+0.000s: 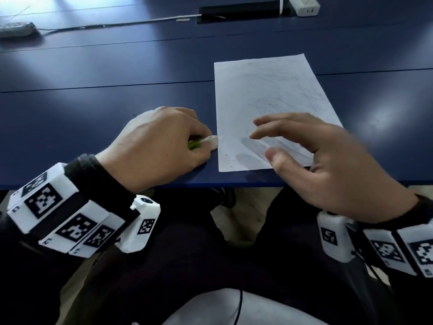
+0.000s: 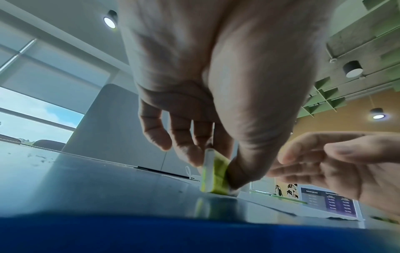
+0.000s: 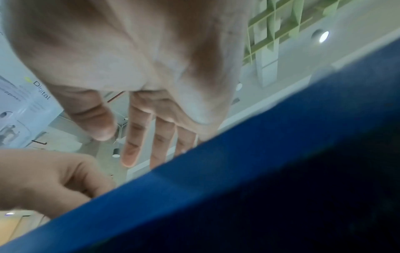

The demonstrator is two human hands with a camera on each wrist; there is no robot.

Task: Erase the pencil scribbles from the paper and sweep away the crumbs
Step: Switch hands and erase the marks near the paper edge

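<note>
A white sheet of paper (image 1: 269, 109) with faint pencil scribbles lies on the blue table (image 1: 105, 118), near its front edge. My left hand (image 1: 164, 141) pinches a white eraser (image 1: 212, 141) in a green sleeve, standing it on the table just left of the paper's edge; in the left wrist view the eraser (image 2: 214, 176) stands upright between thumb and fingers of my left hand (image 2: 216, 102). My right hand (image 1: 316, 156) hovers over the paper's near right corner, fingers spread and straight, holding nothing. In the right wrist view my right hand (image 3: 140, 102) shows the same flat palm.
A power strip (image 1: 16, 29) with a cable lies at the far left. A black cable slot (image 1: 243, 10) and a white adapter (image 1: 304, 5) sit at the far edge. My lap shows below the table's front edge (image 1: 210, 184).
</note>
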